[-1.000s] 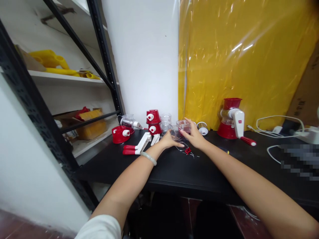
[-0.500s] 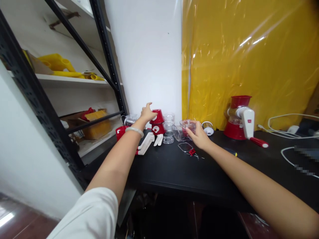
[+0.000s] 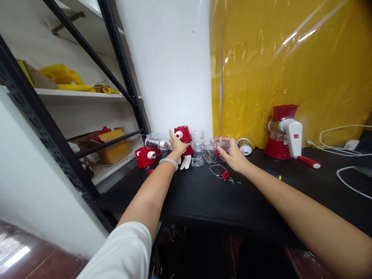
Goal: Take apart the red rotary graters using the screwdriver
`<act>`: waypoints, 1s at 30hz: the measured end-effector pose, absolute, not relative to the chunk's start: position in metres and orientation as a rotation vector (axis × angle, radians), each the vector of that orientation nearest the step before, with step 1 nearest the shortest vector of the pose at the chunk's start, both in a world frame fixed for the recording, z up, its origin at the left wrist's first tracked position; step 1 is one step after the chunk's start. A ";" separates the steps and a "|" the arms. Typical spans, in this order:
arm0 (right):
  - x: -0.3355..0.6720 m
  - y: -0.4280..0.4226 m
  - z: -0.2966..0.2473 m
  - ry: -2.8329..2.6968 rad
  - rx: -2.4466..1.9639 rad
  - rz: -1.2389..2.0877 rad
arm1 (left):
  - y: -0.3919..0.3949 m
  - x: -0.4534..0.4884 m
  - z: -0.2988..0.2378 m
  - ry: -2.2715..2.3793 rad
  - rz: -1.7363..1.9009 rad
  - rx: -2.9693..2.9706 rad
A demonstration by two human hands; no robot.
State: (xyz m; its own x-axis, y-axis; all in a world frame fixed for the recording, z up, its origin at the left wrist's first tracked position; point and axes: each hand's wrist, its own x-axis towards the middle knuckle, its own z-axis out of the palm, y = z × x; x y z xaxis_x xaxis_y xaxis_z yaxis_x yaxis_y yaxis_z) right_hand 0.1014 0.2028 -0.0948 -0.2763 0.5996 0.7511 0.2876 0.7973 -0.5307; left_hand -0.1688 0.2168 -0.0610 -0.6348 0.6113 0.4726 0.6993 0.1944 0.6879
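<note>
Head view: left hand (image 3: 178, 147), fingers spread, could topple the stacked red bases (image 3: 185, 133) by nudging; right hand (image 3: 236, 157) grips a clear cup (image 3: 217, 143).

No wording can be read. A small red label (image 3: 296, 136) with pale marks sits on the white crank arm (image 3: 293, 146) of the red-and-clear grinder (image 3: 278, 149) at far right, its lettering too tiny to make out. A pale patch (image 3: 93, 157) on the lower-shelf cardboard box (image 3: 85, 150) is equally illegible.
</note>
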 end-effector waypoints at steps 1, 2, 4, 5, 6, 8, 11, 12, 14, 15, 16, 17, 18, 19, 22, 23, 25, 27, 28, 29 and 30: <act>0.101 0.203 -0.095 -1.873 -0.674 0.349 | 0.217 -0.168 -0.062 -2.366 -1.452 -1.266; 0.101 0.202 -0.094 -1.871 -0.676 0.347 | 0.218 -0.168 -0.064 -2.380 -1.463 -1.246; 0.101 0.202 -0.094 -1.867 -0.682 0.348 | 0.218 -0.168 -0.066 -2.417 -1.473 -1.230; 0.101 0.202 -0.094 -1.867 -0.685 0.350 | 0.218 -0.168 -0.066 -2.439 -1.470 -1.225; 0.101 0.202 -0.094 -1.866 -0.686 0.350 | 0.219 -0.168 -0.067 -2.462 -1.463 -1.222; 0.101 0.203 -0.093 -1.868 -0.685 0.346 | 0.220 -0.170 -0.068 -2.507 -1.446 -1.217; 0.101 0.204 -0.094 -1.872 -0.674 0.339 | 0.224 -0.172 -0.068 -2.559 -1.426 -1.211; 0.101 0.204 -0.094 -1.873 -0.673 0.341 | 0.225 -0.173 -0.068 -2.571 -1.419 -1.205; 0.102 0.204 -0.094 -1.875 -0.675 0.344 | 0.228 -0.175 -0.066 -2.594 -1.406 -1.191; 0.102 0.204 -0.094 -1.874 -0.677 0.342 | 0.229 -0.177 -0.065 -2.605 -1.400 -1.185; 0.102 0.203 -0.094 -1.872 -0.678 0.338 | 0.230 -0.178 -0.064 -2.616 -1.396 -1.181; 0.102 0.203 -0.093 -1.870 -0.679 0.334 | 0.230 -0.180 -0.063 -2.627 -1.391 -1.176; 0.102 0.203 -0.093 -1.869 -0.679 0.331 | 0.230 -0.182 -0.062 -2.635 -1.386 -1.177; 0.102 0.202 -0.093 -1.869 -0.681 0.330 | 0.230 -0.184 -0.061 -2.643 -1.381 -1.181; 0.102 0.202 -0.092 -1.875 -0.685 0.331 | 0.229 -0.190 -0.059 -2.647 -1.368 -1.200; 0.102 0.202 -0.092 -1.876 -0.685 0.331 | 0.228 -0.193 -0.059 -2.643 -1.365 -1.204; 0.102 0.203 -0.092 -1.874 -0.677 0.333 | 0.227 -0.199 -0.058 -2.641 -1.368 -1.191; 0.102 0.203 -0.093 -1.872 -0.662 0.333 | 0.227 -0.205 -0.059 -2.640 -1.392 -1.171; 0.102 0.204 -0.093 -1.871 -0.656 0.333 | 0.227 -0.208 -0.059 -2.639 -1.410 -1.165; 0.102 0.204 -0.093 -1.871 -0.653 0.331 | 0.226 -0.212 -0.059 -2.638 -1.428 -1.165; 0.102 0.204 -0.093 -1.872 -0.654 0.329 | 0.226 -0.214 -0.060 -2.636 -1.440 -1.172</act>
State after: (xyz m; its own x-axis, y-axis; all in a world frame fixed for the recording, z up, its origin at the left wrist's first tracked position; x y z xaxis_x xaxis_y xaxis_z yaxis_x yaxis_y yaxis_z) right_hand 0.1016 0.2039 -0.0932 -0.2741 0.5801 0.7670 0.2839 0.8108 -0.5118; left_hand -0.2144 0.2263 -0.0598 -0.7329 0.6301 0.2567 0.5565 0.3382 0.7589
